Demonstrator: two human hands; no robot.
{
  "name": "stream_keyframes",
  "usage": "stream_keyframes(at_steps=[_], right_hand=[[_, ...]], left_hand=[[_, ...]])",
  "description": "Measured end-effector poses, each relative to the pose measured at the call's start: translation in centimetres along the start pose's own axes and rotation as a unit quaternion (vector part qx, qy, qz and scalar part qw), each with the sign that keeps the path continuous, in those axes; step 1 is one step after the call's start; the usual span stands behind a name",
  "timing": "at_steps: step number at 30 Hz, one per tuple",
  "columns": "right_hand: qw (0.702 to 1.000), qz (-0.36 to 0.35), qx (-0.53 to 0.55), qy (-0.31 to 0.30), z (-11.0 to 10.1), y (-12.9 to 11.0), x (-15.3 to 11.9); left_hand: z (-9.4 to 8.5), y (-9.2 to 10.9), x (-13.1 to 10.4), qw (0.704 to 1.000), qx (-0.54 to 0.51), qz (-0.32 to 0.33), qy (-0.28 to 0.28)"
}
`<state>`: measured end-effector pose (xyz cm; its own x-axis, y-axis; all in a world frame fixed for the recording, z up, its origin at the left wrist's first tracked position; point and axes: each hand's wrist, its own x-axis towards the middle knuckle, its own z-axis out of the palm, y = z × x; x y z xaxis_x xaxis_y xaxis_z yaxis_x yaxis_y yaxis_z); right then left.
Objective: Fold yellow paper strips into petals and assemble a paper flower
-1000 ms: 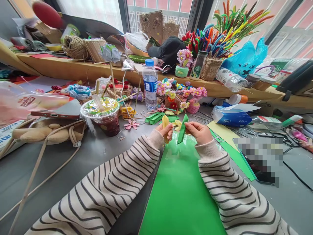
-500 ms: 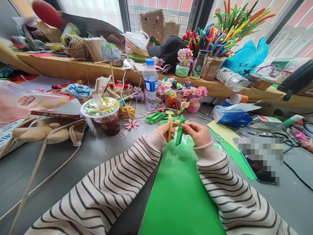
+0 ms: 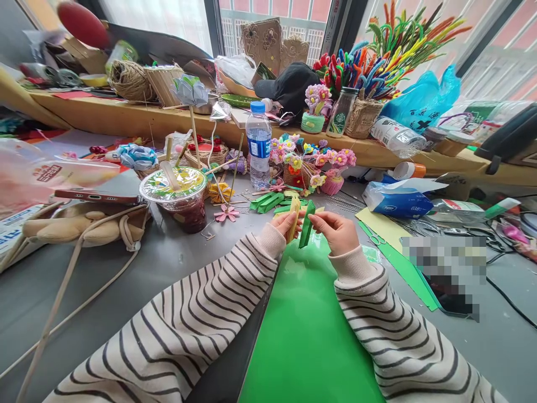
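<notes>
Above the far end of a glossy green mat (image 3: 312, 324), my left hand (image 3: 285, 225) is closed on a yellow folded paper piece (image 3: 293, 217), held upright. Close to its right, my right hand (image 3: 335, 230) pinches a green folded paper strip (image 3: 307, 225) between thumb and fingers. The green strip tilts slightly and stands right beside the yellow piece; whether they touch I cannot tell. Just behind my hands, several more green folded paper strips (image 3: 267, 202) lie on the grey table.
On the left stands a lidded drink cup (image 3: 184, 215); a water bottle (image 3: 259, 146) is at the back. To the right lie green scissors (image 3: 372, 235), a yellow paper sheet (image 3: 384, 229), a tissue pack (image 3: 396, 198) and a partly blurred phone (image 3: 451, 294). Crocheted flowers (image 3: 293, 154) crowd the rear.
My right hand has moved slightly left, bringing the green strip closer to the yellow piece. The yellow piece has shifted a little to the right.
</notes>
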<state>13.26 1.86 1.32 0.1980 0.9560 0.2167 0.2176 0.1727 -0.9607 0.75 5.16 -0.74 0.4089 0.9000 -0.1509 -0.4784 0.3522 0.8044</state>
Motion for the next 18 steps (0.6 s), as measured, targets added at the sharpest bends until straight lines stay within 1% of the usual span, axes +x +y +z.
stream_keyframes(at_steps=[6, 8, 12, 16, 18], right_hand=[[0.999, 0.019, 0.025, 0.002, 0.0, -0.2, -0.1], [0.999, 0.031, 0.031, 0.000, 0.1, -0.2, -0.1], [0.999, 0.036, 0.032, -0.005, 0.3, -0.2, -0.2], [0.999, 0.027, 0.022, 0.000, 0.4, 0.0, -0.1], [0.999, 0.025, 0.020, -0.002, 0.3, 0.1, -0.1]], left_hand=[[-0.1, -0.4, 0.0, 0.999, 0.031, 0.018, 0.009], [-0.1, -0.6, 0.1, 0.999, 0.026, 0.020, -0.005], [0.2, -1.0, 0.0, 0.998, -0.012, 0.008, -0.053], [0.3, -1.2, 0.0, 0.999, -0.013, -0.014, -0.036], [0.1, -1.3, 0.0, 0.999, -0.001, -0.016, -0.039]])
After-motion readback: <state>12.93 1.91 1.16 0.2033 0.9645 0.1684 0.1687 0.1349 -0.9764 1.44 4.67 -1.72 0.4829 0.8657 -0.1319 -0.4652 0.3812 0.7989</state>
